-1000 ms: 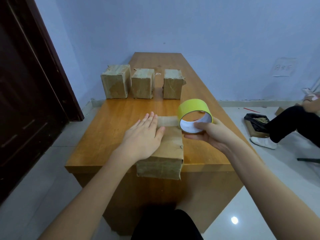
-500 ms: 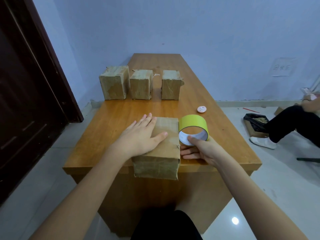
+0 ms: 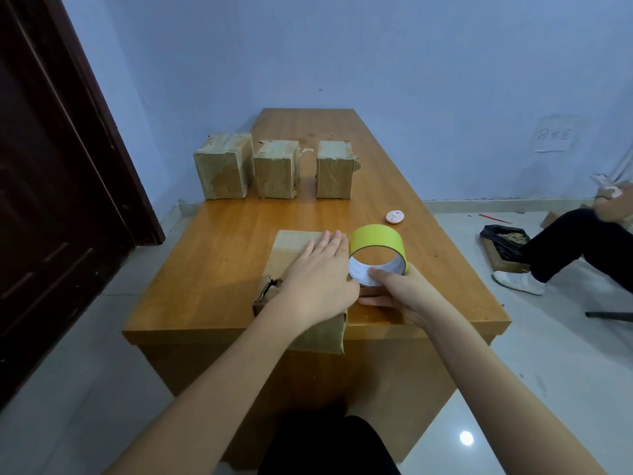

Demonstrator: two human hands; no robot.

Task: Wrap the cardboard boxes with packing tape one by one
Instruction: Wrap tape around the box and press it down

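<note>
A cardboard box [image 3: 291, 255] lies at the near edge of the wooden table [image 3: 219, 255], overhanging it slightly. My left hand [image 3: 320, 272] presses flat on the right part of the box's top, fingers together. Right beside the box, my right hand [image 3: 400, 291] grips a yellow-green roll of packing tape [image 3: 376, 248], thumb inside its white core, with the roll low against the box's right side. Three more cardboard boxes stand in a row further back: left [image 3: 224, 169], middle [image 3: 275, 168], right [image 3: 335, 168].
A small pink round object [image 3: 395, 216] lies on the table beyond the tape roll. A dark door [image 3: 51, 200] is at the left. On the floor at right sits another person [image 3: 575, 248] near a black bag in a box [image 3: 501, 241].
My right hand has brought the tape roll down from above the box to its right side. My left hand slid rightward across the box top toward the roll.
</note>
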